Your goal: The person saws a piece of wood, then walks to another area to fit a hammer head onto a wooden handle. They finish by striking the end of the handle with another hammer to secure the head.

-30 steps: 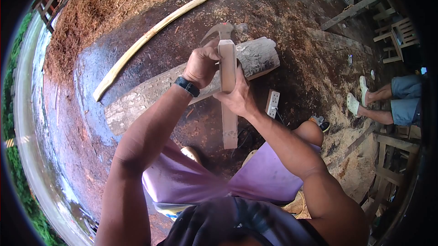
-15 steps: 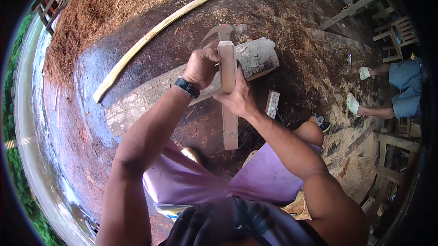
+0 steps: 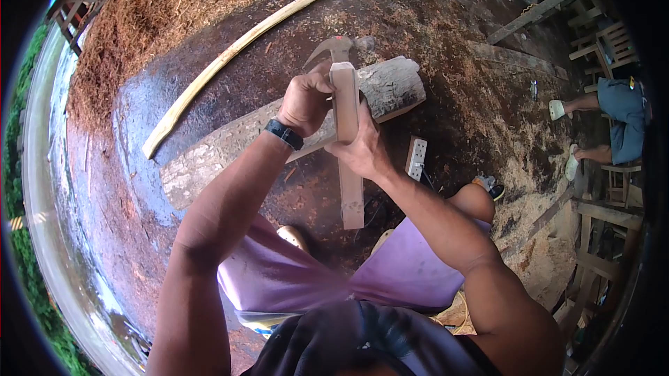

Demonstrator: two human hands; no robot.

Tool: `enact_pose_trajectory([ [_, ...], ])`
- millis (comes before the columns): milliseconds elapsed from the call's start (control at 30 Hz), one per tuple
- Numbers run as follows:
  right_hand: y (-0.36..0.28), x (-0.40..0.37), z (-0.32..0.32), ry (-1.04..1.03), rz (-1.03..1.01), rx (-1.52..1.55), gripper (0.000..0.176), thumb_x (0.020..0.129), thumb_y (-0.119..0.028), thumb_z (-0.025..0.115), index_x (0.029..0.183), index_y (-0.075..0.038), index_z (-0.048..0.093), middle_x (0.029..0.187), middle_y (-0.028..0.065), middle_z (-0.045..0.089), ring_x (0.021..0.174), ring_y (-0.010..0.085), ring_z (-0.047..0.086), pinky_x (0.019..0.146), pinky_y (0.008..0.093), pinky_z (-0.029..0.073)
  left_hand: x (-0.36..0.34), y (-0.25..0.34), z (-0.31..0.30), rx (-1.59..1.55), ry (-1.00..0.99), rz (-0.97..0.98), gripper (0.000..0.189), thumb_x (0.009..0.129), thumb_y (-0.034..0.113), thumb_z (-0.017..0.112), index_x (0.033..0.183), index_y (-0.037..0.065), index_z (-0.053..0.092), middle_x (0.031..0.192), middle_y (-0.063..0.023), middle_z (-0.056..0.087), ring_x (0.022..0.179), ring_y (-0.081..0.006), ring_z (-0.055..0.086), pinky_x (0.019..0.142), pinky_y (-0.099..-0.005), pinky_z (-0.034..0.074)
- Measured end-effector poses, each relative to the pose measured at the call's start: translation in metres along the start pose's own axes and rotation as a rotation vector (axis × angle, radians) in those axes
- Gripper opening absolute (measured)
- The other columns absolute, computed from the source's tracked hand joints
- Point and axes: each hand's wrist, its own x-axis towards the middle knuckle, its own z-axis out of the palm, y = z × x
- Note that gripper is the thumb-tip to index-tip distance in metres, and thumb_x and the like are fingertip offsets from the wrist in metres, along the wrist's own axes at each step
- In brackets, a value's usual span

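Watching from my remote seat: both hands clamp a slat (image 3: 350,195) over a log (image 3: 230,142). The left hand (image 3: 305,103) wraps its far end and the right hand (image 3: 362,149) its middle, each grip closed tight on the wood, likely to steady it against the log. The slat's long axis runs straight away from the person, far end pointing at a hammer (image 3: 336,47) just beyond.

one left hand (image 3: 305,102), one right hand (image 3: 362,151), one slat (image 3: 348,114), one hammer (image 3: 336,46), one log (image 3: 230,142), one curved strip (image 3: 237,47), one power strip (image 3: 415,158)
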Motion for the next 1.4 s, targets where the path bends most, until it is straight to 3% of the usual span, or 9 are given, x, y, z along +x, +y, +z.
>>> enact_pose_trajectory([
  [233, 0.011, -0.001, 0.004, 0.008, -0.037, -0.010, 0.107, 0.071, -0.013, 0.087, 0.156, 0.005, 0.025, 0.140, 0.0297, 0.053, 0.133, 0.0403, 0.054, 0.111, 0.0455, 0.046, -0.002, 0.003, 0.002, -0.038, 0.038, 0.003, 0.056, 0.072, 0.022, 0.061, 0.126, 0.006, 0.062, 0.111, -0.0059, 0.066, 0.106, -0.0234, 0.058, 0.101, -0.0405, 0.041],
  [300, 0.006, -0.003, 0.000, -0.002, -0.061, -0.164, 0.112, 0.074, -0.010, 0.087, 0.155, 0.016, 0.014, 0.142, 0.0403, 0.047, 0.134, 0.0500, 0.051, 0.114, 0.0468, 0.043, -0.003, 0.005, 0.005, -0.056, 0.042, 0.009, 0.054, 0.072, 0.023, 0.061, 0.124, 0.006, 0.063, 0.111, -0.0063, 0.066, 0.106, -0.0240, 0.058, 0.101, -0.0411, 0.041],
  [500, -0.015, 0.002, -0.020, -0.111, 0.076, -0.270, 0.105, 0.075, -0.007, 0.081, 0.159, 0.007, 0.021, 0.139, 0.0376, 0.052, 0.124, 0.0471, 0.059, 0.104, 0.0488, 0.050, -0.003, 0.007, 0.009, -0.168, 0.050, 0.069, 0.048, 0.074, 0.022, 0.063, 0.119, 0.009, 0.063, 0.114, -0.0075, 0.068, 0.109, -0.0266, 0.060, 0.101, -0.0447, 0.041],
  [667, -0.004, 0.006, -0.025, -0.043, 0.014, -0.275, 0.103, 0.073, -0.003, 0.076, 0.160, 0.004, 0.022, 0.134, 0.0359, 0.057, 0.121, 0.0479, 0.061, 0.104, 0.0487, 0.051, -0.001, 0.004, -0.003, -0.228, 0.027, 0.037, 0.047, 0.077, 0.020, 0.065, 0.124, 0.013, 0.064, 0.120, -0.0101, 0.068, 0.117, -0.0319, 0.059, 0.106, -0.0490, 0.041],
  [833, -0.016, 0.014, -0.040, -0.118, 0.160, -0.346, 0.104, 0.070, 0.001, 0.072, 0.161, 0.002, 0.021, 0.134, 0.0345, 0.060, 0.121, 0.0480, 0.061, 0.107, 0.0497, 0.050, -0.002, 0.003, -0.003, -0.176, -0.025, 0.027, 0.024, 0.077, 0.019, 0.066, 0.101, 0.018, 0.067, 0.120, -0.0078, 0.068, 0.117, -0.0301, 0.059, 0.104, -0.0504, 0.042],
  [933, -0.013, 0.013, -0.042, -0.030, 0.004, -0.402, 0.091, 0.072, 0.003, 0.068, 0.155, 0.008, 0.030, 0.123, 0.0354, 0.063, 0.113, 0.0488, 0.064, 0.098, 0.0494, 0.054, -0.005, 0.004, 0.006, -0.148, -0.003, 0.048, 0.019, 0.077, 0.018, 0.065, 0.096, 0.019, 0.068, 0.120, -0.0062, 0.068, 0.118, -0.0293, 0.059, 0.103, -0.0504, 0.042],
  [1067, -0.016, 0.014, -0.046, -0.042, 0.019, -0.399, 0.087, 0.072, 0.006, 0.065, 0.153, 0.009, 0.033, 0.122, 0.0341, 0.064, 0.113, 0.0486, 0.065, 0.098, 0.0496, 0.054, -0.007, 0.004, 0.011, -0.132, 0.010, 0.042, 0.018, 0.078, 0.019, 0.064, 0.096, 0.019, 0.068, 0.119, -0.0048, 0.068, 0.117, -0.0291, 0.059, 0.101, -0.0502, 0.043],
  [1267, -0.007, 0.021, -0.055, -0.014, -0.062, -0.378, 0.077, 0.072, 0.007, 0.062, 0.146, 0.007, 0.043, 0.122, 0.0320, 0.066, 0.113, 0.0469, 0.066, 0.098, 0.0490, 0.054, -0.003, 0.002, 0.001, -0.080, 0.062, -0.018, 0.039, 0.082, 0.027, 0.065, 0.118, 0.013, 0.065, 0.120, -0.0099, 0.067, 0.120, -0.0312, 0.058, 0.107, -0.0532, 0.041],
  [1400, 0.008, 0.026, -0.056, 0.004, -0.175, -0.407, 0.069, 0.072, 0.007, 0.062, 0.140, 0.005, 0.051, 0.122, 0.0295, 0.067, 0.114, 0.0455, 0.066, 0.099, 0.0486, 0.054, -0.008, 0.004, 0.006, -0.118, 0.151, -0.070, 0.066, 0.089, 0.055, 0.061, 0.134, 0.006, 0.056, 0.131, -0.0151, 0.061, 0.127, -0.0352, 0.054, 0.112, -0.0550, 0.038],
])
